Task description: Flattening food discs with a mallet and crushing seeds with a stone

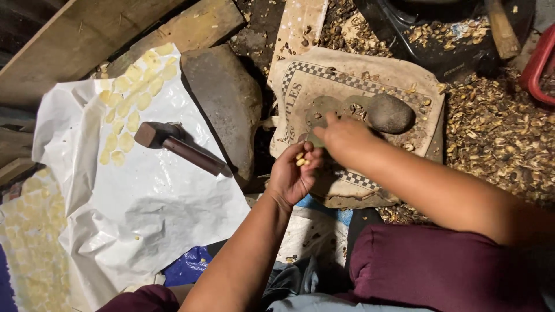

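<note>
My left hand [293,173] was cupped palm up, loosely holding small pale yellow kernels [300,159], too small to tell their axis. My right hand [341,136] reached over the printed cloth sack [347,75], fingers curled, grip unclear; a rounded grey stone [390,113] lay just beyond, and a brown wooden mallet [179,147] on white paper [150,219].

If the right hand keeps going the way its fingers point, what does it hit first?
The right hand points up and left across the cloth sack. Its fingertip already seems to rest on the flattened greenish patch there. Past that lies bare sack; the round stone sits off to the right, out of line. Depth is uncertain.
</note>
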